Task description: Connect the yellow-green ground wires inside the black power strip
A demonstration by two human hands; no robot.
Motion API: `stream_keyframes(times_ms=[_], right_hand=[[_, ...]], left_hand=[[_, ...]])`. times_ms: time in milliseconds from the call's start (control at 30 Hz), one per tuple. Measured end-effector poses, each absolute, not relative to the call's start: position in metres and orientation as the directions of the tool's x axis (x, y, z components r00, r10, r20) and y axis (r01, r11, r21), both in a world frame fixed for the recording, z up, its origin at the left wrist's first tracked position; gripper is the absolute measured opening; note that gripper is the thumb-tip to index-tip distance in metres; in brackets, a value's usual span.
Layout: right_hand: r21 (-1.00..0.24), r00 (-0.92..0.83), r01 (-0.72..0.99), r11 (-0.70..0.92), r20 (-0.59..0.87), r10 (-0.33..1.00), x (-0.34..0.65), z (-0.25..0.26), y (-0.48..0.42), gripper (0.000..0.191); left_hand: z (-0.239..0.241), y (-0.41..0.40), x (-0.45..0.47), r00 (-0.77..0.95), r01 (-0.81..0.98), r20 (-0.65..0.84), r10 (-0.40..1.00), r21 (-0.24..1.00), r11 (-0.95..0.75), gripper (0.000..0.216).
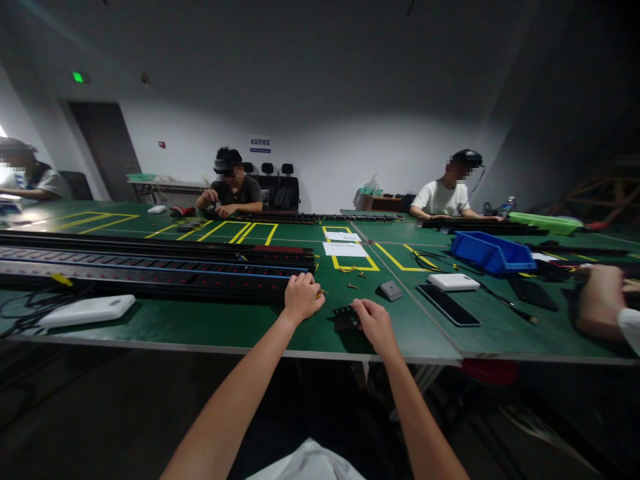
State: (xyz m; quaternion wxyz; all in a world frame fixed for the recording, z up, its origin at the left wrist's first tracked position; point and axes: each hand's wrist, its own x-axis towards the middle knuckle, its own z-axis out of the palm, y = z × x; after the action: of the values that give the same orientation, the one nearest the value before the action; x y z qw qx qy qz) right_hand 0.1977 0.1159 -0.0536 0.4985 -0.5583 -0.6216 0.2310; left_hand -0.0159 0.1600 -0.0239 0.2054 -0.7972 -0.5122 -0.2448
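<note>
My left hand [302,297] is closed into a fist near the right end of a long black power strip [150,270], with small brass screws [321,292] showing at its fingers. My right hand [373,320] is curled over a small black plastic part [345,317] on the green table [225,327]. Several loose brass screws [353,269] lie just beyond both hands. A small grey square piece [391,290] rests to the right of them.
A white power bank [87,309] lies at the left edge; a black phone [448,305], a white box [453,281] and a blue bin [487,252] sit to the right. White papers [344,249] lie in yellow-taped boxes. Another person's arm [600,303] rests at far right; three people sit at the back.
</note>
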Motion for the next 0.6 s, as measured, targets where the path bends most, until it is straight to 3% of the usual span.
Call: stream_keyframes(times_ms=[600], right_hand=[[-0.824, 0.120, 0.480, 0.300, 0.400, 0.908, 0.1976, -0.0574, 0.1195, 0.047]], left_hand=[[-0.0233, 0.1613, -0.0166, 0.360, 0.917, 0.605, 0.710, -0.091, -0.387, 0.022]])
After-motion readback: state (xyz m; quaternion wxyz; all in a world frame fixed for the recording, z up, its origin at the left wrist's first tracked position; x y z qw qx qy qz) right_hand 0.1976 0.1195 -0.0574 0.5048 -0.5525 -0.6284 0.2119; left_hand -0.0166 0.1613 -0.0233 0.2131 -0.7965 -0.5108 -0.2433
